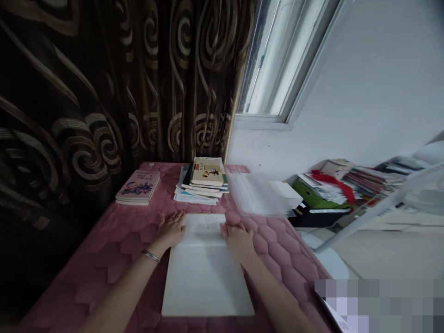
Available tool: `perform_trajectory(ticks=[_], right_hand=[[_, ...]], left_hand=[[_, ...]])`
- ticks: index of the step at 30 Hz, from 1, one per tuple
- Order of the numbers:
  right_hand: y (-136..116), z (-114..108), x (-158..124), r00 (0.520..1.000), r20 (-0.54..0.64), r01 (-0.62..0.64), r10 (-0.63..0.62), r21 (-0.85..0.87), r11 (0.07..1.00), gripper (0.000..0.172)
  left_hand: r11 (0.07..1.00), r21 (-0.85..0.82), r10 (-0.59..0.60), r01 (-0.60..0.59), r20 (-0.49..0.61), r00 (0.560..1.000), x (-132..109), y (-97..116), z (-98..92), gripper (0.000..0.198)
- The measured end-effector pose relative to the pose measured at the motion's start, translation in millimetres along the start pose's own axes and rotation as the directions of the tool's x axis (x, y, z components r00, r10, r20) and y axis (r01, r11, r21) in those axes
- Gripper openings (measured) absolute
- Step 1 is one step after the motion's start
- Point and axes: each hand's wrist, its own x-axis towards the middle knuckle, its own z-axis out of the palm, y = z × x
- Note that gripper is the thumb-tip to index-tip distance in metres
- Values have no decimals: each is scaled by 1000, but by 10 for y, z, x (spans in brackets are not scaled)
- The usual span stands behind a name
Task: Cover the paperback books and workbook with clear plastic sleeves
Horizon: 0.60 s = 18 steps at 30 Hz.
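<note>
A white open book or sheet [204,273] lies on a pink quilted table [114,249] in front of me. My left hand [171,229] rests flat at its upper left corner, fingers stretched out, a bracelet on the wrist. My right hand [237,238] lies on its upper right corner, fingers curled down over the page edge. Beyond the hands a stack of books [204,180] sits at the table's far edge. A single pink book [138,187] lies to its left.
A clear plastic sleeve [256,194] lies at the table's right edge. Dark swirl-patterned curtains [104,92] hang behind and left. A window [280,60] is at the back. Piles of books and a green box [333,189] stand on the right.
</note>
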Motion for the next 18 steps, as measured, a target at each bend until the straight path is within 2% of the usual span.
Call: perform_trajectory(ticks=[3,4,6,9,11,15,18], right_hand=[[-415,-33,69,993,57,106,-104,-35,994,51],[-573,-13,109,975,70,211,-211,12,977,52],[-846,66,201,934,177,293,-312,122,948,58],[-988,205,317,899,282,290,-337,196,937,64],[-861,253,357,919,295,224,-261,153,963,64],[-319,219,363,961,269,52,-62,44,998,62],[-4,168,353,972,232,35,-45,47,998,60]], left_hand=[[1000,16,20,-19,-50,999,-13,27,22,55],[999,19,29,-28,-63,998,-18,40,26,54],[999,27,49,-47,-68,996,-22,44,36,54],[997,39,74,-71,-69,995,-9,12,61,53],[997,32,73,-70,-91,993,2,-2,77,53],[999,12,40,-39,-67,997,3,7,72,55],[999,0,33,-33,-54,998,2,17,31,53]])
